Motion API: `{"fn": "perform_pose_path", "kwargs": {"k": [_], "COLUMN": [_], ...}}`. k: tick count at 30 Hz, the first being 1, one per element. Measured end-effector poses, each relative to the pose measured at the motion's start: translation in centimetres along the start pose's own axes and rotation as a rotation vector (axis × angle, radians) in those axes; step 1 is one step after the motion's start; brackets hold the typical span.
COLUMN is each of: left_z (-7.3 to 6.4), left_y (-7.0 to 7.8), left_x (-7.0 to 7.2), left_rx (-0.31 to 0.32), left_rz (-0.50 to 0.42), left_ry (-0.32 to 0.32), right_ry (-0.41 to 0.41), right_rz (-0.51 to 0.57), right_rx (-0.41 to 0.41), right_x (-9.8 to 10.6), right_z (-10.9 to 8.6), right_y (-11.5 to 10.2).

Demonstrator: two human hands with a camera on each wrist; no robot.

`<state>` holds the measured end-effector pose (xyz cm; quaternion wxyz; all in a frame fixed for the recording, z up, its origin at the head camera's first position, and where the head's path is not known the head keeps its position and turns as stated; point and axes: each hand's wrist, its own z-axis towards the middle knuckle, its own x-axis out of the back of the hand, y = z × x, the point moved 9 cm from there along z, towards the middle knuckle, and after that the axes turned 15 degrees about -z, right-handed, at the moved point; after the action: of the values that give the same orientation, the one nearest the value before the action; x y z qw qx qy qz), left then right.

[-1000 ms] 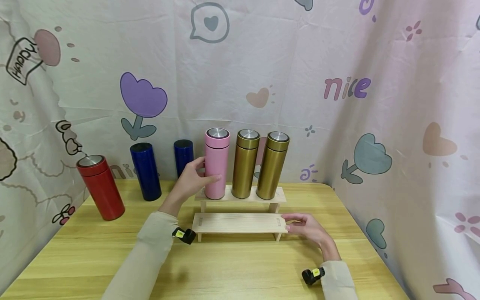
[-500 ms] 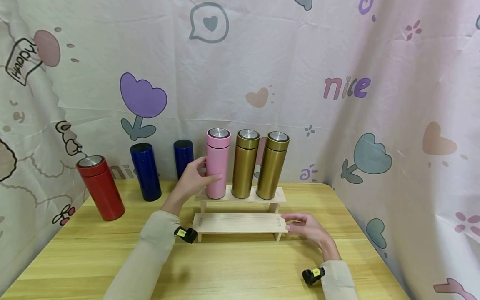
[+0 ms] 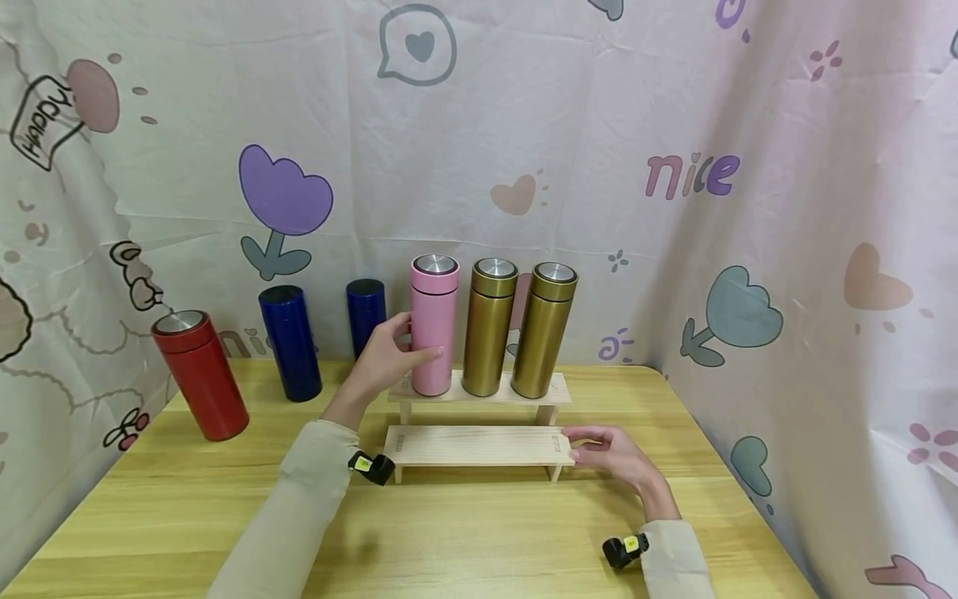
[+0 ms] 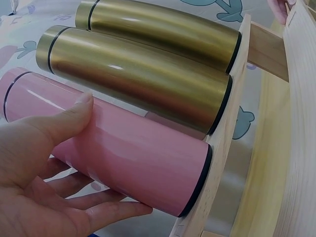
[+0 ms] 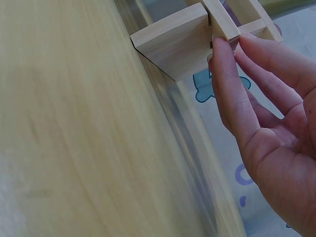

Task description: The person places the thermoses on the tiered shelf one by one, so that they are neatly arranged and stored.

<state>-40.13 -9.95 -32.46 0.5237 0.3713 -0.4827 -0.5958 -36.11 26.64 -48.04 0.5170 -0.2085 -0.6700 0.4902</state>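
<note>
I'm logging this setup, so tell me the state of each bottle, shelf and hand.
Pink bottle: standing on rear shelf, capped
Gold bottles: standing on rear shelf, capped
Red bottle: standing on table, capped
Blue bottles: standing, one partly hidden
Rear shelf: bearing three bottles
Front shelf: bearing no bottles
Left hand: gripping pink bottle
Right hand: pinching front shelf's end

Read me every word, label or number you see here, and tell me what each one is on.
"nice": right side of the printed backdrop.
"ni", cut off: backdrop, between the red bottle and the nearer blue bottle.
Probably "Happy", slanting: sign drawn on the backdrop's left.
Yellow labels on both black wrist devices: too small to read.
No lettering shows on the pink bottle.
</note>
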Motion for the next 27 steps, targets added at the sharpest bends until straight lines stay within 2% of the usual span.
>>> {"fn": "perform_pose_path", "kwargs": {"k": [12, 27], "left_z": [0.07, 0.04], "left_y": [-0.03, -0.13], "left_x": [0.20, 0.29], "left_rx": [0.010, 0.008], "left_rz": [-0.001, -0.008], "left_ry": [0.016, -0.004], "right_ry": [0.001, -0.002], "right_rz": [0.003, 0.010], "right_rx": [-0.013, 0.000], "right_x": [-0.03, 0.04], "right_z": [-0.04, -0.02], "right_y": [-0.07, 0.00]}}
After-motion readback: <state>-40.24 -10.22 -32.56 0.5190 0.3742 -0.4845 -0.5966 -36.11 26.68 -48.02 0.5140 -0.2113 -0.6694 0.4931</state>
